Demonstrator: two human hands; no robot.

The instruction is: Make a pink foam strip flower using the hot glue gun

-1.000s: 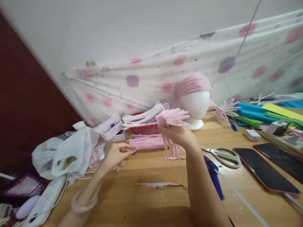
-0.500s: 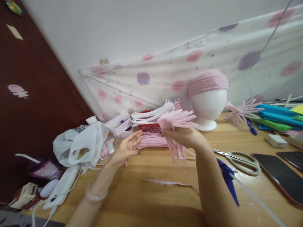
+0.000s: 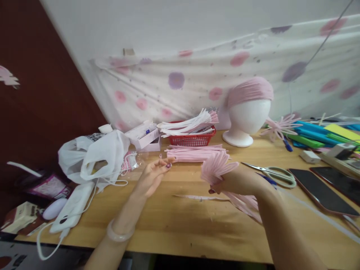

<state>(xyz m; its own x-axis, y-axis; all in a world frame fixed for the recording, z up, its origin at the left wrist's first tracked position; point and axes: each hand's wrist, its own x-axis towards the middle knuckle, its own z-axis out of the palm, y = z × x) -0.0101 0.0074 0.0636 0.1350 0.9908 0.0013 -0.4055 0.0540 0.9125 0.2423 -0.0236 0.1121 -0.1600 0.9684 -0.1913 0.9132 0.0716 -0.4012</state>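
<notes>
My right hand (image 3: pixel 239 182) is closed around a bunch of pink pipe cleaners (image 3: pixel 215 167). Their looped ends fan out to the left above my fingers, and the loose tails trail below my wrist; the grip itself is partly hidden. My left hand (image 3: pixel 153 176) is open and empty as far as I can see, its fingers stretched out to the right. The fingertips are close to the left end of a pile of straight pink pipe cleaners (image 3: pixel 188 154) on the table; whether they touch it I cannot tell.
Behind the pile stands a red basket (image 3: pixel 191 140) of white and pink pipe cleaners. A white foam head (image 3: pixel 247 118) wears a pink band. Scissors (image 3: pixel 277 175), phones (image 3: pixel 317 189) and a thin strip (image 3: pixel 201 197) lie about. On the left are a plastic bag (image 3: pixel 104 153) and power strip (image 3: pixel 73 208).
My right hand has moved down and towards me with the pink bunch, tilting its tails to the right. My left hand's fingers have drawn closer together. The view has shifted too.
</notes>
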